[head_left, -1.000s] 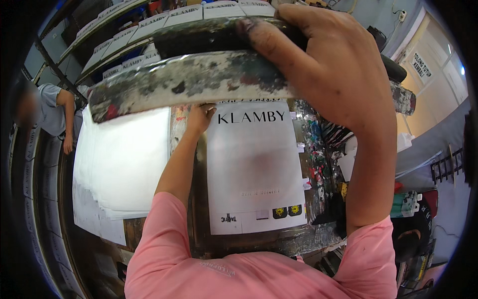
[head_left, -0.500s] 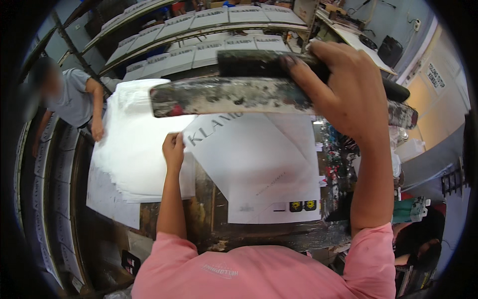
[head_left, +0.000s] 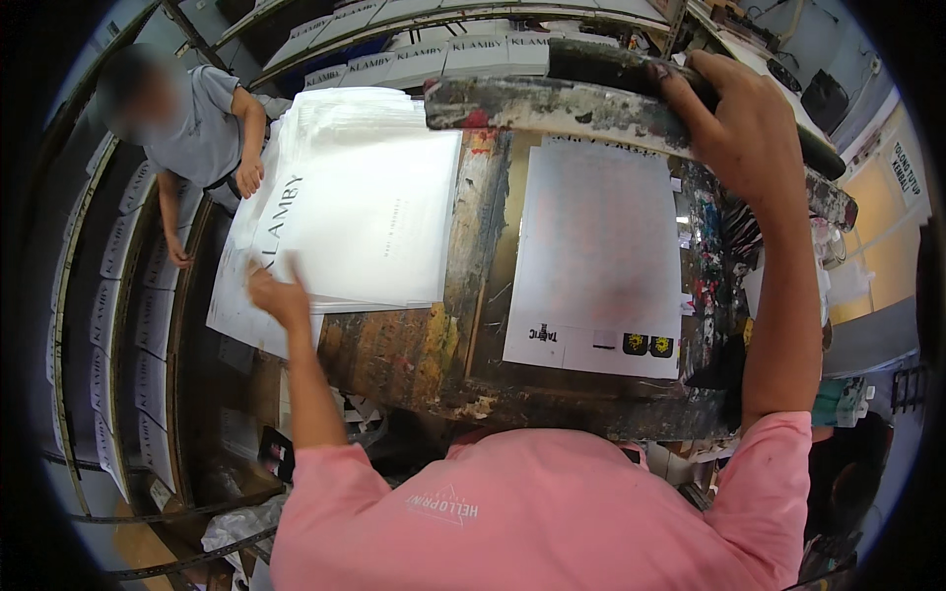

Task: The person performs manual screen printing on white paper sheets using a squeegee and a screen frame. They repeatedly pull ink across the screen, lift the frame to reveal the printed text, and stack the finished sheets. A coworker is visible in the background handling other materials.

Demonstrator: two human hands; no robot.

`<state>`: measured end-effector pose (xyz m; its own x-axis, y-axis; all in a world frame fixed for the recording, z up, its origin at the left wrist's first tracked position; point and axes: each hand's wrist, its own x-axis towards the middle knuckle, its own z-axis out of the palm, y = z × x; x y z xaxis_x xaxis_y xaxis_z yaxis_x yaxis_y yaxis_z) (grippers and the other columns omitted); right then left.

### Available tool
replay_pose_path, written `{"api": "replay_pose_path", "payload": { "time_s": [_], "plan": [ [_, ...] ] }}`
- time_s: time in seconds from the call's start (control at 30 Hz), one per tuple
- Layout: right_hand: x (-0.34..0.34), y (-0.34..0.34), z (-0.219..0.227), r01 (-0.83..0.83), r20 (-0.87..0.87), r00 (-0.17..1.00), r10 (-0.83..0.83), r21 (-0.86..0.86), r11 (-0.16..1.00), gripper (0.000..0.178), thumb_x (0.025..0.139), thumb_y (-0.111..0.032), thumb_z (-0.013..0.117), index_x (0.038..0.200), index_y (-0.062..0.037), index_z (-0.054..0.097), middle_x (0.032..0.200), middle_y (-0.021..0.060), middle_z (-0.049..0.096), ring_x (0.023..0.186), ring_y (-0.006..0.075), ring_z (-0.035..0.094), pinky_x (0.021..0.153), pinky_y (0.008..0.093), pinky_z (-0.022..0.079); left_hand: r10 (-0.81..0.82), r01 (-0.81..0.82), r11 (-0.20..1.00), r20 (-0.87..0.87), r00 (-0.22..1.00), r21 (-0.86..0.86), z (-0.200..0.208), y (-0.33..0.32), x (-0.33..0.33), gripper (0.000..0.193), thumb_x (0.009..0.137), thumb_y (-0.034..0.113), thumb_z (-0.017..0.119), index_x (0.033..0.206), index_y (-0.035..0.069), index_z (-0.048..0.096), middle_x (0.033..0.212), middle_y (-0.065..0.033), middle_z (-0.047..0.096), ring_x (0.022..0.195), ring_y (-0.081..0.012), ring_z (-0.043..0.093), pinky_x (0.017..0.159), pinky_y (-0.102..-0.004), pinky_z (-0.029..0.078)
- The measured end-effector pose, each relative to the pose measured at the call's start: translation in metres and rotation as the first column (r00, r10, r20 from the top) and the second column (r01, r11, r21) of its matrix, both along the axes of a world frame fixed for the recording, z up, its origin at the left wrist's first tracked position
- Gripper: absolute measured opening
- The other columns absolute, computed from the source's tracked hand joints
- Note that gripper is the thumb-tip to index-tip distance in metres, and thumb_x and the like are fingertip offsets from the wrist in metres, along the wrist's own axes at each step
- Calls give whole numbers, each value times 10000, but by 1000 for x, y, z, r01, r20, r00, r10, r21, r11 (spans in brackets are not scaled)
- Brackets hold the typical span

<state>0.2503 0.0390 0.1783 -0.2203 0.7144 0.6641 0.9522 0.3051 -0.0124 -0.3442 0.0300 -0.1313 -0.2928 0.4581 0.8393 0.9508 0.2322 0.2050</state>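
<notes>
My right hand (head_left: pixel 744 123) is wrapped round the dark handle of what looks like a squeegee (head_left: pixel 601 67). Along it runs a paint-stained rail, apparently a printing screen's frame (head_left: pixel 552 106), raised over the table. Under it lies a white sheet (head_left: pixel 596 236) with faint reddish blotches, on a backing sheet (head_left: pixel 562 352) with small dark prints along its near edge. On the left, a printed sheet (head_left: pixel 345 227) with dark lettering rests on a tall paper stack (head_left: pixel 345 108). My left hand (head_left: pixel 281 295), blurred, is at this sheet's near left corner, thumb and fingers apart.
The wooden table (head_left: pixel 394 360) is stained with paint. A person (head_left: pixel 197 128) in a grey shirt stands behind the stack at left. Racks (head_left: pixel 172 345) of printed sheets fill the left side, with more shelves (head_left: pixel 424 69) across the back. A green item (head_left: pixel 843 404) is at far right.
My left hand has carried the printed sheet left from the work spot onto the stack and its fingers have parted. The view has shifted, while my right hand still holds the squeegee up.
</notes>
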Motion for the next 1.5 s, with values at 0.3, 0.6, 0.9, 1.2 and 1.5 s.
{"api": "replay_pose_path", "payload": {
  "time_s": [0.3, 0.6, 0.9, 1.2, 1.5],
  "plan": [
    [-5, -5, 8, -5, -36, 999, 8, 82, 997, 559, 970, -480, 645, 779, 43, 690, 786, 269, 697, 808, 423, 708, 775, 521, 536, -797, 517, 173, 189, 574, -839, -1, -14, 245, 1402, 682, 978, 649, 1680, 42, 344, 1764, -200, 275, 1649, -430, 166, 1308, -680, -12],
    [7, -13, 32, -48, -79, 996, 33, -201, 978, 604, 981, -465, 596, 667, 46, 677, 676, 244, 666, 666, 399, 689, 714, 506, 570, -905, 829, -77, 387, 175, -554, -28, -26, 479, 1332, 665, 882, 773, 1607, -2, 449, 1742, -206, 311, 1624, -491, 188, 1329, -619, 115],
    [14, -10, -3, -27, -32, 999, 31, 107, 994, 615, 987, -460, 594, 649, 48, 672, 667, 242, 666, 661, 405, 695, 704, 503, 581, -893, 821, -211, 446, 59, -531, -27, -42, 543, 1372, 660, 992, 633, 1572, -22, 491, 1682, -241, 388, 1570, -521, 275, 1302, -665, 133],
    [3, -12, -2, -5, -29, 1000, 10, 184, 983, 623, 992, -462, 594, 649, 52, 672, 665, 242, 669, 670, 415, 703, 708, 504, 588, -925, 819, -185, 378, 42, -543, -36, -51, 546, 1297, 691, 905, 708, 1593, 4, 470, 1687, -240, 374, 1570, -499, 298, 1297, -637, 198],
    [9, -16, -29, -96, 127, 988, 85, 80, 992, 480, 982, -485, 673, 993, -6, 707, 856, 224, 717, 824, 444, 692, 760, 523, 528, -584, 741, 351, 753, -304, 572, 128, -14, 343, 595, 796, 164, 964, 1276, 7, 650, 1261, -111, 688, 1066, -208, 701, 933, -369, 592]
  ]
}}
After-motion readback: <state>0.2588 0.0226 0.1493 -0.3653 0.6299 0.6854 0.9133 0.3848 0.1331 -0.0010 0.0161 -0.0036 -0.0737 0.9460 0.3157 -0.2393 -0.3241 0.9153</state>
